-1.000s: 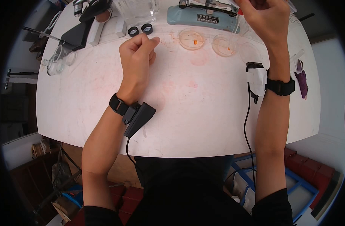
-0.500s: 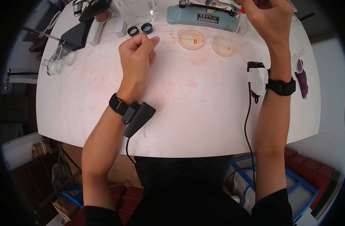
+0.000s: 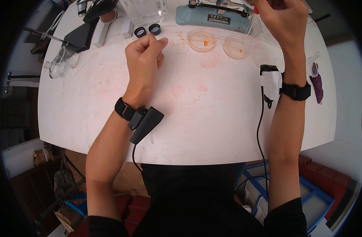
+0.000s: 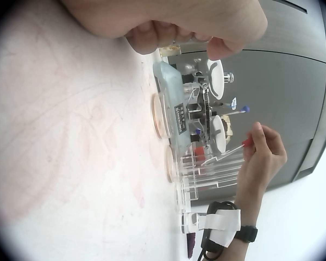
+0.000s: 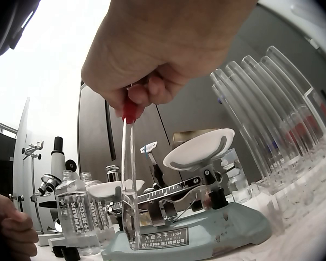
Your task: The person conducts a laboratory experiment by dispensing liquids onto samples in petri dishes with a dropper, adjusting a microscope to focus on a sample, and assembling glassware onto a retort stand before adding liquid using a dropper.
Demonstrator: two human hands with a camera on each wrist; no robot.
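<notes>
Between the hands, dishes (image 3: 196, 44) already hold orange bits (image 3: 206, 43). The right hand (image 5: 163, 49) pinches a red-topped tube (image 5: 132, 163), seemingly mid-use; the left hand (image 3: 143, 53) curls empty.

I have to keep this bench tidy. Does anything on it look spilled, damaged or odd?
Yes: faint reddish stains mark the white tabletop, in front of the petri dishes. They look odd on so pale a surface and may be old spills. I see nothing plainly broken.
</notes>
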